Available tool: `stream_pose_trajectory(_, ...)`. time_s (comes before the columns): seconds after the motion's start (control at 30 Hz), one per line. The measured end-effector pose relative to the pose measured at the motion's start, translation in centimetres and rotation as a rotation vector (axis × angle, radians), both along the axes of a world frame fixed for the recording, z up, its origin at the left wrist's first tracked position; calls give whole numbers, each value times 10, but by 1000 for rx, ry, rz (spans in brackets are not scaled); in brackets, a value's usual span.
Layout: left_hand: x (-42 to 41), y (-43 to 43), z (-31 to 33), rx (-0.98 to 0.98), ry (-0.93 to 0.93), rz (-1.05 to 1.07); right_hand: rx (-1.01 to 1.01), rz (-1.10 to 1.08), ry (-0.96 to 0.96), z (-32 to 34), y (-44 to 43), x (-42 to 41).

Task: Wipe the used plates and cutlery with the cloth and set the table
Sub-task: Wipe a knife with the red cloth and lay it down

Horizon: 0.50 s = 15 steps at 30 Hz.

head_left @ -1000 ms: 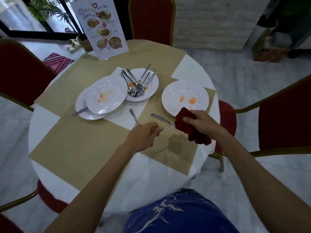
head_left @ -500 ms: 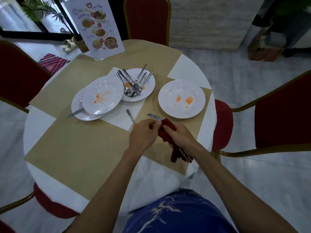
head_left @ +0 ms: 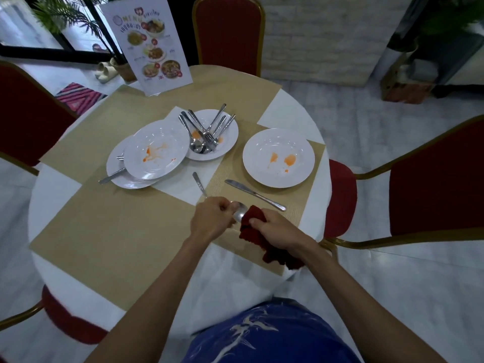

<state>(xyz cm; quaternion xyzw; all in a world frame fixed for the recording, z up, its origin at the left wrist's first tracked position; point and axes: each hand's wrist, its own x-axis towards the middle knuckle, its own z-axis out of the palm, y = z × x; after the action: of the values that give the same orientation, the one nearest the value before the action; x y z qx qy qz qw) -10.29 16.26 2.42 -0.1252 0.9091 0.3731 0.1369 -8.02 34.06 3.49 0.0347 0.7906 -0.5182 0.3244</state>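
The spoon (head_left: 238, 214) is held up just over the near placemat (head_left: 117, 226), bowl showing between two fists; the left hand (head_left: 212, 221) grips its neck, handle pointing away; the right hand (head_left: 277, 229) pinches the red cloth (head_left: 248, 231) against the bowl; cutlery-wiping, then, and early in the job by the look of it. A knife (head_left: 255, 195) lies just beyond; the nearest plate (head_left: 278, 142) shows orange smears; a cutlery heap (head_left: 207, 132) waits further back. Next, probably: rub the bowl clean, lay it beside the knife.
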Motion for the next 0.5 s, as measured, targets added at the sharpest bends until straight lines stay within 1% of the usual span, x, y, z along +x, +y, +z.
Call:
stream_pose_trajectory(0.07, -12, -16, 4, -84, -7, 18, 22, 28, -6, -4, 0, 3)
stream_pose_trajectory(0.13, -21, -27, 6, -116, 44, 122, 12, 13, -14, -7, 5, 3)
stream_pose_trajectory(0.23, -14, -15, -7, -1, 94, 210, 31, -91, 0, -11, 11, -4)
stream_pose_trajectory(0.3, -8, -15, -18, 126, 32, 216, 5, -146, -32, -15, 13, -4)
stream_pose_trajectory(0.37, -10, -29, -23, 208, -33, 248, -7, -121, -43, -21, 17, 0)
stream_pose_trajectory(0.43, -14, -38, -28, 226, -21, 333, 15, -108, -25, -29, 22, 3)
stream_pose_trajectory(0.5, -10, -28, -33, 316, -30, 404, 9, -145, -21, -36, 23, 2)
